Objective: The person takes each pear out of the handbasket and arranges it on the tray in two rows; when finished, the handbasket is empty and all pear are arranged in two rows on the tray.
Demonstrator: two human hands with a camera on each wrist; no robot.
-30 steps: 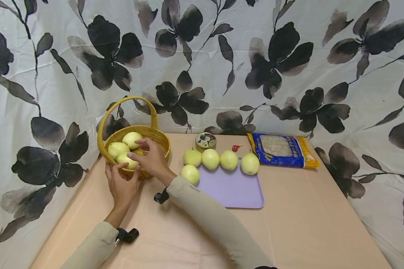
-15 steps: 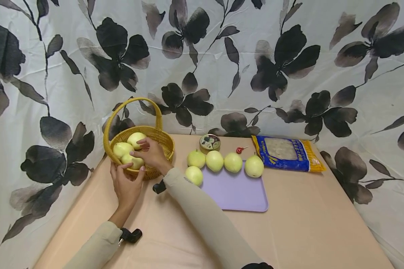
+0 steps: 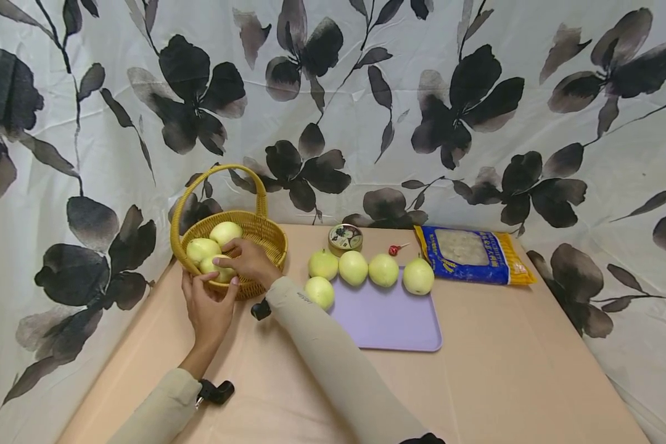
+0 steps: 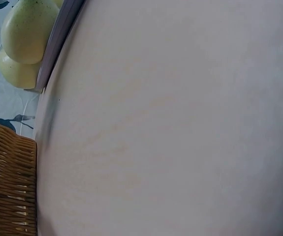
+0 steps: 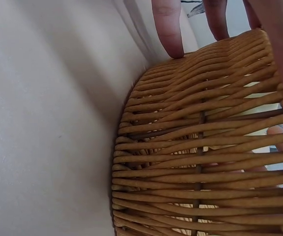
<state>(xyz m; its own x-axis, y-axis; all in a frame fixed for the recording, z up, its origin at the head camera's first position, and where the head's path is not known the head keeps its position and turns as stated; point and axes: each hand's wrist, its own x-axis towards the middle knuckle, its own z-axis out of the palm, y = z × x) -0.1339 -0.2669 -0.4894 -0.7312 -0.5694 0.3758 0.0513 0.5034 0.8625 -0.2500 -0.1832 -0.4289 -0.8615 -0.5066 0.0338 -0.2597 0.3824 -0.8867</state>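
Note:
A yellow wicker basket (image 3: pixel 274 243) with a tall handle stands at the left, holding three pale green-yellow pears. My left hand (image 3: pixel 211 308) grips its front rim, index finger reaching over the edge beside the front pear (image 3: pixel 206 265). Inside the rim, my right hand (image 3: pixel 250 262) holds that front pear, thumb over its top; its other fingers are partly hidden. The left pear (image 3: pixel 202 249) and back pear (image 3: pixel 226 232) lie close against it. Fingers (image 5: pixel 168 29) touch the outer wicker wall in the right wrist view.
A lilac tray (image 3: pixel 394 320) lies right of the basket, with several pears (image 3: pixel 383 270) along its back and left edges. Behind stand a round tin (image 3: pixel 345 237) and a red-wrapped lollipop (image 3: pixel 394 250). A blue and yellow packet (image 3: pixel 472 254) lies at the back right, before a floral curtain (image 3: pixel 366 123).
My right hand has lowered slightly into the basket, its fingers coming down about the front pear. The left hand stays on the rim. The head view has shifted a little.

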